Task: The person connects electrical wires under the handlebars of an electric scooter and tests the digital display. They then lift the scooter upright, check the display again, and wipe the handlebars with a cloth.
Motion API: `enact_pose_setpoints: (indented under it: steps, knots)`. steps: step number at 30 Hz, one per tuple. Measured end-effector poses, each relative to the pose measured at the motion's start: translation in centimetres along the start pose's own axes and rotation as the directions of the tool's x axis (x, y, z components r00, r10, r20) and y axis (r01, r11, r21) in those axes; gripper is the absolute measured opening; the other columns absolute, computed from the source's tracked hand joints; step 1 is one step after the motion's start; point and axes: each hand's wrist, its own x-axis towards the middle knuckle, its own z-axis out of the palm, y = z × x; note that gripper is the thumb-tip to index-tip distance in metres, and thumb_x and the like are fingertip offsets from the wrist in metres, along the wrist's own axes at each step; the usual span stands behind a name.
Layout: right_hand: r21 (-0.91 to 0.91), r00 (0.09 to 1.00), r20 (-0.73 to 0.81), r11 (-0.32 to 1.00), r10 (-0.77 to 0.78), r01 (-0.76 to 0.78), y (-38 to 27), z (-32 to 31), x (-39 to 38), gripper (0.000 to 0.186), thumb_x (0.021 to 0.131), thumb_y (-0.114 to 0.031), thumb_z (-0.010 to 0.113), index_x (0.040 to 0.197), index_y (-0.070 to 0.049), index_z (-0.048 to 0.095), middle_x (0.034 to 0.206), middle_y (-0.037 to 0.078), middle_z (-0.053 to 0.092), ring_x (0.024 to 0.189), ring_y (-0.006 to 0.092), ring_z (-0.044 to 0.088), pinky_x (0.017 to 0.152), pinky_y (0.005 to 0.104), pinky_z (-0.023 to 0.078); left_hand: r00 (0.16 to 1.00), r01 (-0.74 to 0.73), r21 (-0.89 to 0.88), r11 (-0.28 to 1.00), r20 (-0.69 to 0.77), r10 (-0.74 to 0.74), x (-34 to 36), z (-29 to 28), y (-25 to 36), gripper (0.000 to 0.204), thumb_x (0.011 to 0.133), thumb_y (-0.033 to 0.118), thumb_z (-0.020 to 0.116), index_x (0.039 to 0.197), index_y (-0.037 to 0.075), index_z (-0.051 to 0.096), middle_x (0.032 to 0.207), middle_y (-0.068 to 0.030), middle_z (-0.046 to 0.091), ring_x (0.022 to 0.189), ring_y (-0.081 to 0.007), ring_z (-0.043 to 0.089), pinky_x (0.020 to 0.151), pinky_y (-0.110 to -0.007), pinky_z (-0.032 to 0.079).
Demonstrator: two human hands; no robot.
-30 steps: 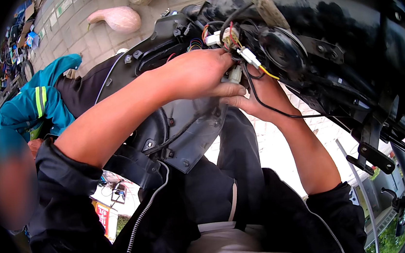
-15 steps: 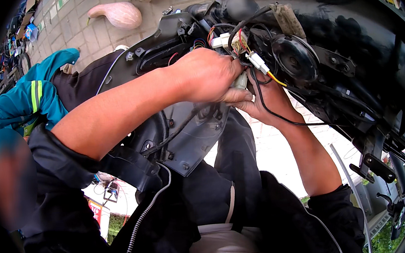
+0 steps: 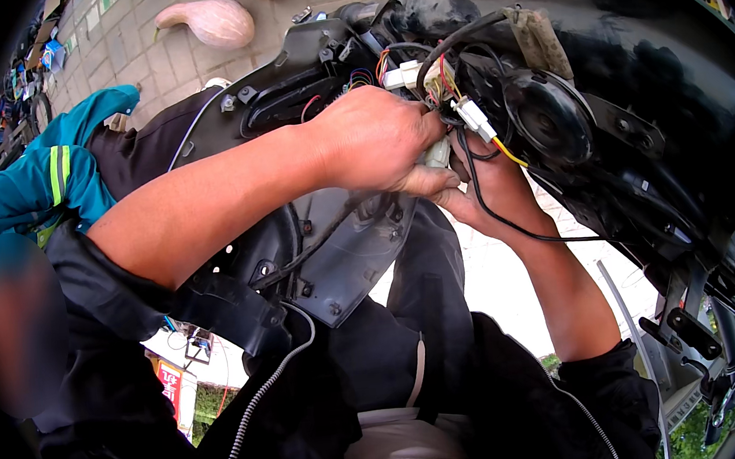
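My left hand and my right hand meet at the wiring in the middle, both with fingers closed. Between them shows a pale, translucent wire connector, partly covered by my fingers. Just above my right hand hangs a white plug connector with a yellow wire. Other white connectors with thin coloured wires sit beyond my left hand. A black cable loops down across my right wrist. My fingertips are partly hidden among the wires.
Large black vehicle body panels arch over the right, with a round black horn-like part below. A grey-black panel lies under my left arm. At left is another person in a teal sleeve. A pale gourd lies on the paving.
Both hands stay at the same connector, with only slight finger movement. The black panels at right and the plug with the yellow wire have shifted slightly right and down.
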Motion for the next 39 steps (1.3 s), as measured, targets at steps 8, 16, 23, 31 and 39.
enact_pose_setpoints:
  steps: [8, 16, 23, 31, 39]
  knots:
    - [-0.030, 0.994, 0.112, 0.999, 0.019, -0.016, -0.5, -1.9, 0.5, 0.055, 0.080, -0.009, 0.073, 0.127, -0.001, 0.045, 0.116, 0.010, 0.054, 0.108, 0.0154, 0.054, 0.091, 0.0311, 0.047, 0.998, 0.002, -0.338, 0.941, 0.061, 0.020, -0.6, -0.8, -0.7, 0.065, 0.081, 0.058, 0.058, 0.097, -0.005, 0.053, 0.088, -0.0220, 0.057, 0.084, -0.0428, 0.057, 0.071, -0.047, 0.046]
    - [-0.365, 0.993, 0.013, 0.924, -0.116, 0.113, -2.6, -2.3, 0.7, 0.059, 0.080, -0.028, 0.073, 0.127, -0.002, 0.047, 0.114, 0.016, 0.057, 0.106, 0.0304, 0.054, 0.095, 0.0420, 0.040, 0.987, 0.006, -0.270, 0.963, 0.158, 0.038, -1.0, -1.4, -0.8, 0.070, 0.080, 0.060, 0.058, 0.105, -0.005, 0.049, 0.096, -0.0223, 0.056, 0.092, -0.0431, 0.056, 0.078, -0.048, 0.046]
    - [-0.236, 0.998, -0.018, 0.970, -0.064, 0.058, -1.2, -1.4, 0.4, 0.065, 0.074, -0.034, 0.073, 0.124, 0.001, 0.050, 0.118, 0.025, 0.052, 0.110, 0.0404, 0.050, 0.094, 0.0477, 0.040, 0.986, -0.148, -0.166, 0.975, 0.050, 0.159, -0.8, -1.4, -0.9, 0.068, 0.074, 0.056, 0.067, 0.095, -0.007, 0.053, 0.091, -0.0217, 0.060, 0.089, -0.0406, 0.060, 0.076, -0.046, 0.049]
    - [0.141, 0.987, -0.152, 0.988, -0.047, 0.069, 0.9, 0.9, 0.1, 0.068, 0.072, -0.033, 0.076, 0.125, 0.000, 0.049, 0.117, 0.017, 0.054, 0.105, 0.0313, 0.053, 0.093, 0.0416, 0.041, 0.988, -0.142, -0.179, 0.974, 0.036, 0.150, -0.7, -1.0, -0.9, 0.069, 0.074, 0.062, 0.064, 0.095, -0.004, 0.054, 0.080, -0.0183, 0.058, 0.078, -0.0398, 0.058, 0.067, -0.046, 0.047]
    - [0.166, 0.987, -0.131, 0.980, -0.091, 0.112, 1.7, 1.1, -0.1, 0.070, 0.074, -0.028, 0.074, 0.128, 0.004, 0.044, 0.119, 0.017, 0.052, 0.108, 0.0262, 0.053, 0.094, 0.0387, 0.043, 0.984, -0.174, -0.284, 0.943, -0.010, 0.178, -0.6, -0.7, -1.5, 0.064, 0.074, 0.058, 0.067, 0.094, -0.003, 0.056, 0.079, -0.0184, 0.060, 0.076, -0.0398, 0.060, 0.063, -0.046, 0.048]
